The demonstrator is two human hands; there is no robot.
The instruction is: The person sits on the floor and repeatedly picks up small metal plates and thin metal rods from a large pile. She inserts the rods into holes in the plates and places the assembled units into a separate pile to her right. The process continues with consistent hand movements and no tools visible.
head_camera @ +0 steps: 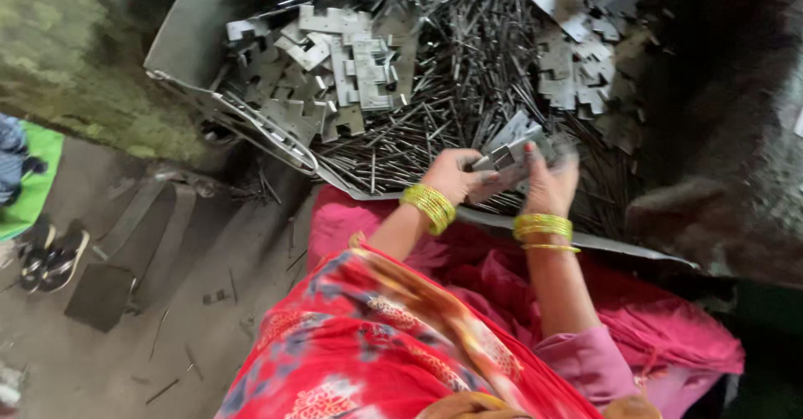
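Note:
My left hand (456, 175) and my right hand (550, 183) meet over the near edge of a metal tray (188, 38). Together they grip a stack of flat grey hinge plates (512, 147), the left from the side, the right from the front. Both wrists wear yellow-green bangles. The tray holds a heap of notched hinge plates (347, 63) at the back and left, and a bed of thin steel pins (456, 93) under and in front of them. More plates (585, 59) lie at the right.
A dark grimy mass (719, 201) sits to the right of the tray. On the concrete floor at left lie a flat dark strap or panel (125, 260), black sandals (46, 256), a green mat (33, 176) and scattered pins. Red and pink cloth covers my lap.

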